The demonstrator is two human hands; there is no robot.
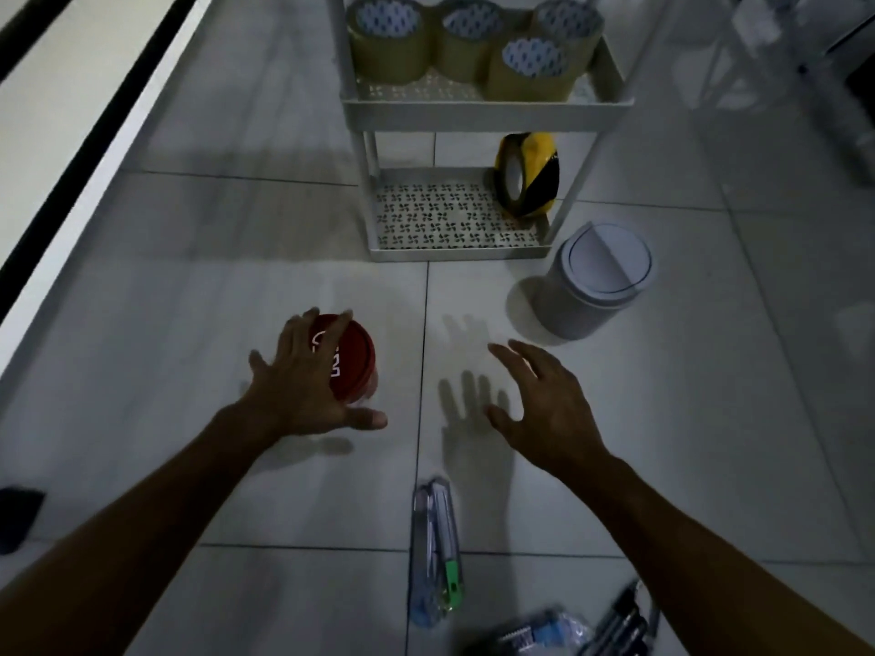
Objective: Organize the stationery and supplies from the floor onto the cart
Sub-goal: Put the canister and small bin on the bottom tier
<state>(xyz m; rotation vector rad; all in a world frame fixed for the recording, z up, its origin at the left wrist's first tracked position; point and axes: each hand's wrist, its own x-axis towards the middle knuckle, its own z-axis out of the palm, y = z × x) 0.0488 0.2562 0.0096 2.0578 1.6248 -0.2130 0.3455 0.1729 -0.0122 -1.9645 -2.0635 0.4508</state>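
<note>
So the left hand (pixel 303 376) is sitting over a red-lidded jar (pixel 352 359) on the floor tiles (pixel 189 300), fingers spread across the lid and thumb sticking out at the near side. It's touching the lid for sure, but I honestly can't tell if the fingers are actually wrapping round it or just lying on top. The right hand (pixel 544 404) is hanging above the floor holding nothing, fingers loose and a bit fanned, with its shadow falling on the tile just to its left. Further out, the white cart (pixel 487 108) is standing with four rolls of brown packing tape (pixel 388 40) bunched together on its upper shelf, and a yellow-and-black hazard tape roll (pixel 528 175) is standing on edge in the right corner of the bottom shelf. A small white bin (pixel 592 281) with a swing lid is standing on the floor just beside the cart's near right corner. Nearer the camera, a packaged cutter with a green bit (pixel 438 551) is lying on the floor between the two forearms, and some pens and a blurry blue-and-clear packet (pixel 544 632) are lying at the bottom edge, too smeared to make out properly.
</note>
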